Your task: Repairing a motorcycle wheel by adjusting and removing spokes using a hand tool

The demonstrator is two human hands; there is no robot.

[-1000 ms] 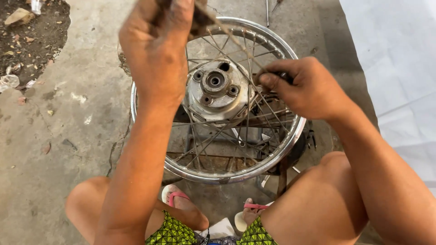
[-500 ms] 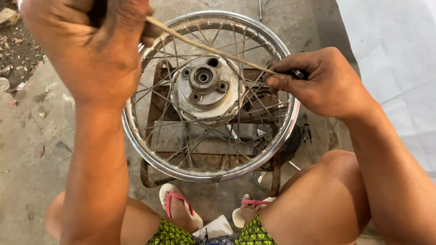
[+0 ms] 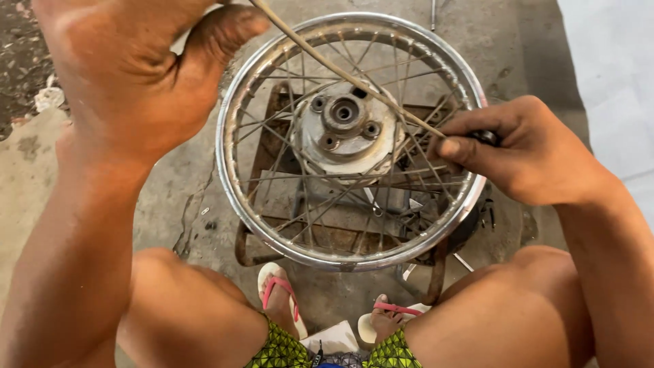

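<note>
A spoked motorcycle wheel with a chrome rim (image 3: 272,245) and a metal hub (image 3: 344,126) lies flat on a rusty low frame stand (image 3: 327,235). My left hand (image 3: 129,75) is raised close to the camera, above the wheel's left side, closed on the upper end of a long thin loose spoke (image 3: 340,71). That spoke slants down across the hub to my right hand (image 3: 524,153). The right hand rests at the rim's right edge, pinching the spoke's lower end together with a small dark tool or nipple (image 3: 485,136).
The stand sits on a cracked concrete floor (image 3: 184,204). Dirt and rubble lie at the far left (image 3: 27,61), a pale sheet at the right (image 3: 606,75). My knees and feet in pink-strapped sandals (image 3: 279,293) frame the stand's near side.
My left hand has risen and pulled leftward, nearer the camera, drawing the spoke's upper end with it. The right hand stays at the rim. The view has shifted so the wheel sits more central.
</note>
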